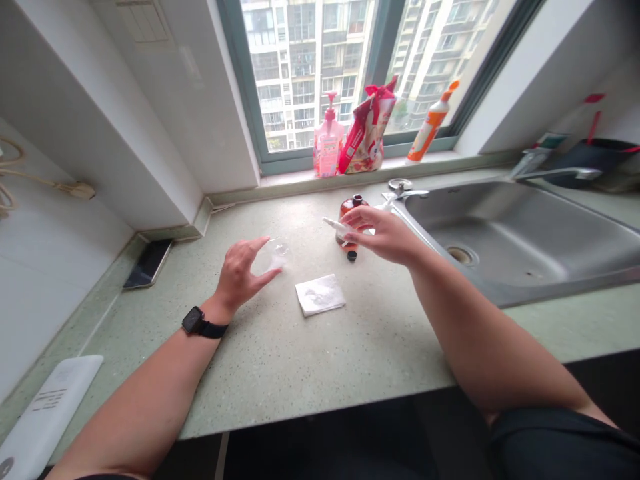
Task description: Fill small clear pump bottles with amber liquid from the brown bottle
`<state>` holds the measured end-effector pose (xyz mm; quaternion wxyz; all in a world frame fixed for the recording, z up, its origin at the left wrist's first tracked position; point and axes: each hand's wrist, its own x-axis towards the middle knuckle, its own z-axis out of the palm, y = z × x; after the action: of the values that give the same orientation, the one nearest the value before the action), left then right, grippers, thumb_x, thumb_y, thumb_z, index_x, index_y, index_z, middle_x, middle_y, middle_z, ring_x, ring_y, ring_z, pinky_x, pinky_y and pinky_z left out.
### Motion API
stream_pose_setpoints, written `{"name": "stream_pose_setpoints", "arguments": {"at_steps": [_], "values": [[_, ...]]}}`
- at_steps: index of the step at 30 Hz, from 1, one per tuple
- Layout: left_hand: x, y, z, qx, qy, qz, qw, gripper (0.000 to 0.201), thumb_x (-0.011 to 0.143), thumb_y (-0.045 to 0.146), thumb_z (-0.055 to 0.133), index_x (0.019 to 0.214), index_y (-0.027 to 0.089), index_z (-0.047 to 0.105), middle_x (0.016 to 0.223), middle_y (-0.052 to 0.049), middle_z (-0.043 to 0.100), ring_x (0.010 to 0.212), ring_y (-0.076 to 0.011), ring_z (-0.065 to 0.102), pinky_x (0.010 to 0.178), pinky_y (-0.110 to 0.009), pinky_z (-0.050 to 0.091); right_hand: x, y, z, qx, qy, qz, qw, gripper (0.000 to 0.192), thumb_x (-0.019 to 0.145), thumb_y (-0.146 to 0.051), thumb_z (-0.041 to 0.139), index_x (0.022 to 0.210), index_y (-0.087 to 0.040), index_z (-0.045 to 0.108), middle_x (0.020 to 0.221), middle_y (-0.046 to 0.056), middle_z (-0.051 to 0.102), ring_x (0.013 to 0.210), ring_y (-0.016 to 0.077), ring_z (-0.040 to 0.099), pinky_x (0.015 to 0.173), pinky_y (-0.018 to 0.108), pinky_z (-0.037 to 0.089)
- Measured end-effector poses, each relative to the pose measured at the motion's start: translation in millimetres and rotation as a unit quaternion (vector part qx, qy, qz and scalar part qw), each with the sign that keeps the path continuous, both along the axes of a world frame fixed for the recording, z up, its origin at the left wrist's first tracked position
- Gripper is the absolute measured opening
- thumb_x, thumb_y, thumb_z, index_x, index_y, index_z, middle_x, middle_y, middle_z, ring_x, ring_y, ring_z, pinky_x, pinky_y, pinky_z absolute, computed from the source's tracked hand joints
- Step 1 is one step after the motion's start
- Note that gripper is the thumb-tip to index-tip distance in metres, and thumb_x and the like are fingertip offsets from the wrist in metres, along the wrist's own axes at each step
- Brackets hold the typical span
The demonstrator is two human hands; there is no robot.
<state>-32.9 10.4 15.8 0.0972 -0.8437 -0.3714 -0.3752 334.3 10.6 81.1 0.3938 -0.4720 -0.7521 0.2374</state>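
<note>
My left hand (243,273), with a black watch on the wrist, curls around a small clear glass cup (277,255) on the green counter (310,360); whether the fingers grip it is unclear. My right hand (383,233) holds a thin white dropper (336,226) by its end, level, just in front of an open brown glass bottle (352,208). The bottle's small dark cap (352,255) lies on the counter below my right hand. A folded white tissue (320,294) lies between my two hands.
A steel sink (520,233) with a tap sits at the right. On the window sill stand a pink pump bottle (328,143), a red bag (367,130) and an orange-white bottle (430,125). A black phone (149,263) lies at the left, a white device (47,413) at the front left.
</note>
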Motion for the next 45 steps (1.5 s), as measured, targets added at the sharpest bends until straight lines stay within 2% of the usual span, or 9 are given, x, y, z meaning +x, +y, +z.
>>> {"name": "stream_pose_setpoints", "arguments": {"at_steps": [3, 6, 9, 16, 22, 31, 34, 37, 45], "values": [[-1, 0, 2.8, 0.003, 0.000, -0.008, 1.000, 0.065, 0.098, 0.053, 0.076, 0.154, 0.028, 0.054, 0.134, -0.012, 0.075, 0.114, -0.0328, 0.073, 0.106, -0.053, 0.058, 41, 9, 6.8, -0.108, 0.004, 0.064, 0.992, 0.046, 0.083, -0.053, 0.082, 0.119, -0.024, 0.080, 0.117, 0.009, 0.081, 0.103, 0.0251, 0.076, 0.099, 0.046, 0.061], [-2, 1, 3.2, -0.006, -0.008, -0.002, 1.000, 0.066, 0.097, 0.055, 0.076, 0.154, 0.029, 0.055, 0.132, -0.012, 0.075, 0.109, -0.0333, 0.073, 0.100, -0.052, 0.059, 74, 18, 1.7, -0.215, -0.044, 0.062, 0.974, 0.047, 0.078, -0.052, 0.084, 0.116, -0.024, 0.084, 0.113, 0.007, 0.083, 0.103, 0.0261, 0.076, 0.096, 0.042, 0.060], [-4, 2, 2.5, -0.016, -0.020, -0.004, 1.000, 0.065, 0.097, 0.055, 0.076, 0.154, 0.030, 0.055, 0.131, -0.011, 0.075, 0.109, -0.0334, 0.073, 0.099, -0.052, 0.060, 92, 24, -6.3, -0.266, -0.124, 0.067, 0.954, 0.042, 0.076, -0.052, 0.085, 0.109, -0.025, 0.086, 0.109, 0.006, 0.084, 0.100, 0.0250, 0.075, 0.092, 0.038, 0.059], [-3, 2, 2.0, -0.025, -0.027, -0.004, 0.999, 0.063, 0.097, 0.054, 0.076, 0.152, 0.030, 0.056, 0.132, -0.013, 0.075, 0.112, -0.0354, 0.074, 0.101, -0.054, 0.060, 96, 28, -11.1, -0.246, -0.215, 0.065, 0.943, 0.034, 0.080, -0.053, 0.079, 0.103, -0.028, 0.087, 0.100, 0.003, 0.082, 0.091, 0.0226, 0.072, 0.082, 0.035, 0.053], [-4, 3, 2.3, -0.037, -0.036, -0.002, 0.999, 0.064, 0.096, 0.056, 0.076, 0.151, 0.030, 0.056, 0.135, -0.012, 0.073, 0.116, -0.0360, 0.073, 0.104, -0.055, 0.059, 96, 29, -12.0, -0.280, -0.270, 0.052, 0.920, 0.030, 0.077, -0.048, 0.081, 0.098, -0.027, 0.086, 0.098, 0.003, 0.083, 0.089, 0.0238, 0.071, 0.079, 0.036, 0.052], [-6, 4, -0.1, -0.063, -0.035, 0.000, 0.997, 0.065, 0.098, 0.054, 0.074, 0.153, 0.026, 0.054, 0.139, -0.013, 0.072, 0.117, -0.0347, 0.072, 0.106, -0.053, 0.058, 101, 35, -21.3, -0.284, -0.262, 0.021, 0.922, 0.034, 0.073, -0.047, 0.082, 0.099, -0.027, 0.085, 0.104, 0.005, 0.083, 0.095, 0.0268, 0.073, 0.086, 0.038, 0.054], [-6, 4, 0.1, -0.070, -0.037, 0.001, 0.997, 0.064, 0.098, 0.053, 0.073, 0.153, 0.026, 0.054, 0.140, -0.014, 0.071, 0.119, -0.0340, 0.072, 0.109, -0.053, 0.057, 104, 37, -22.8, -0.299, -0.251, 0.037, 0.920, 0.038, 0.075, -0.052, 0.080, 0.103, -0.026, 0.085, 0.105, 0.005, 0.083, 0.096, 0.0270, 0.072, 0.086, 0.038, 0.053], [-6, 3, 0.7, -0.085, -0.039, 0.006, 0.996, 0.063, 0.100, 0.053, 0.072, 0.154, 0.027, 0.052, 0.141, -0.013, 0.070, 0.122, -0.0337, 0.071, 0.112, -0.052, 0.056, 102, 38, -21.9, -0.316, -0.254, 0.054, 0.913, 0.039, 0.077, -0.054, 0.078, 0.103, -0.026, 0.085, 0.103, 0.006, 0.082, 0.095, 0.0263, 0.071, 0.084, 0.036, 0.052], [-5, 1, -0.2, -0.099, -0.043, 0.011, 0.994, 0.065, 0.099, 0.055, 0.072, 0.154, 0.027, 0.053, 0.141, -0.012, 0.070, 0.124, -0.0331, 0.070, 0.113, -0.052, 0.055, 95, 33, -15.0, -0.327, -0.265, 0.042, 0.906, 0.039, 0.077, -0.053, 0.078, 0.105, -0.026, 0.083, 0.108, 0.007, 0.081, 0.101, 0.0288, 0.071, 0.087, 0.037, 0.052]]}}
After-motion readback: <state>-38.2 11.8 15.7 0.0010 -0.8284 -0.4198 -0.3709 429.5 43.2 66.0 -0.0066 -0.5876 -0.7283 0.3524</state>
